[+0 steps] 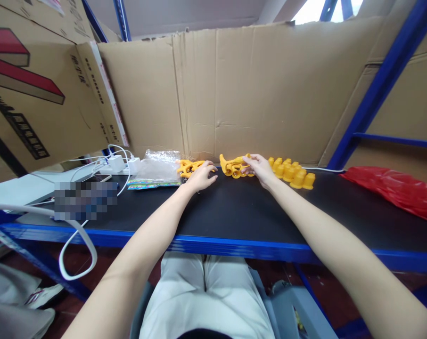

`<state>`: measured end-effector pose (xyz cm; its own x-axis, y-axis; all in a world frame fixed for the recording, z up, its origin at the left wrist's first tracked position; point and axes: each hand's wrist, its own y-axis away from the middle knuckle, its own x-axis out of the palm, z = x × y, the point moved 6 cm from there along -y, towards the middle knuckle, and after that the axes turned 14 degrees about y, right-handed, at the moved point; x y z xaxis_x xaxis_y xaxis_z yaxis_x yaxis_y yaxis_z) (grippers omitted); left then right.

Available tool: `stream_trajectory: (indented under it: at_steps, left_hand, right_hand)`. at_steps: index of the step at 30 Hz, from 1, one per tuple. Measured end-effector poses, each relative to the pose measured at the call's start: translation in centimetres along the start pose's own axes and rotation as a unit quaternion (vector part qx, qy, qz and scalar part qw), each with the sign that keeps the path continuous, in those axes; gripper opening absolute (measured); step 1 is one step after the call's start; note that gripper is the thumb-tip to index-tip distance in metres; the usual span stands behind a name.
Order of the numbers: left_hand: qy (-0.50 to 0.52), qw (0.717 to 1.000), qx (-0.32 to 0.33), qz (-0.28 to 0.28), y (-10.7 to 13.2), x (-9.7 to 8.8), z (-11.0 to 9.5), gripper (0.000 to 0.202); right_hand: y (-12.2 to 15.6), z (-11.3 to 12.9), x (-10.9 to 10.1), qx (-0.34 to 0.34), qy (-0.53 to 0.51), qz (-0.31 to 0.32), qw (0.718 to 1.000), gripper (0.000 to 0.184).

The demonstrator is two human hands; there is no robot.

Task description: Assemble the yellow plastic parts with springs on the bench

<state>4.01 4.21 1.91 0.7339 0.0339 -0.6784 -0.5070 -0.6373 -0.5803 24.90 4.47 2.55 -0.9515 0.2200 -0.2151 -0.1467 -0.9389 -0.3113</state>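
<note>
I've got the yellow part [232, 165] at the back of the counter [242, 212], near the cardboard wall [270, 94]. Glossy plastic, slim bar, T-shaped end, ring-like openings below it. Right hand [258, 170] pinches its right end, thumb against fingers. Left hand [201, 175], left of the part, is loosely spread, fingers bent; can't tell if it touches the yellow branched piece [185, 167] beside it.

Containers: clear plastic bag [159, 165] farther left of the part, contents unreadable, on a printed packet [153, 184]. Red plastic bag [393, 188] far right of it, insides hidden. Yellow cups [298, 178] just right of it, clustered, mostly narrow end up.

Part's long axis runs left-right, roughly along the counter; T end points left.
</note>
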Motion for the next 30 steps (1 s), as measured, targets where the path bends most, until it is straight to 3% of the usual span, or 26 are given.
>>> stream_trajectory:
  at_steps: [4, 7, 12, 15, 18, 20, 26, 30]
  left_hand:
    - [-0.011, 1.000, 0.002, 0.007, -0.1, 0.1, 0.1, 0.012]
    - [-0.019, 1.000, 0.005, 0.007, -0.2, 0.1, 0.1, 0.012]
    - [-0.027, 0.999, -0.005, 0.023, -0.3, 0.2, 0.0, 0.012]
    - [-0.026, 0.999, -0.001, 0.022, -0.3, 0.2, 0.0, 0.012]
    - [-0.027, 0.999, 0.000, 0.016, -0.3, 0.1, -0.1, 0.012]
    - [-0.035, 0.999, -0.010, 0.013, -0.2, 0.0, -0.1, 0.013]
    - [-0.060, 0.998, -0.028, 0.005, -0.2, -0.1, 0.4, 0.015]
    - [-0.061, 0.998, -0.033, 0.008, -0.2, 0.0, 0.7, 0.016]
  right_hand:
    - [-0.4, 0.6, -0.3, -0.090, 0.078, -0.036, 0.992, 0.039]
    - [-0.3, 1.7, 0.0, -0.185, 0.223, -0.048, 0.956, 0.040]
    - [-0.2, 3.7, 2.3, -0.288, 0.483, -0.046, 0.826, 0.035]
    - [-0.2, 4.3, 4.9, -0.317, 0.619, -0.023, 0.718, 0.031]
    - [-0.1, 3.9, 7.8, -0.357, 0.707, 0.012, 0.610, 0.033]
    - [-0.2, 3.4, 9.3, -0.382, 0.729, 0.018, 0.568, 0.037]
    - [-0.5, 1.6, 11.7, -0.413, 0.747, 0.054, 0.519, 0.041]
    - [-0.7, 0.6, 12.3, -0.403, 0.753, 0.064, 0.516, 0.040]
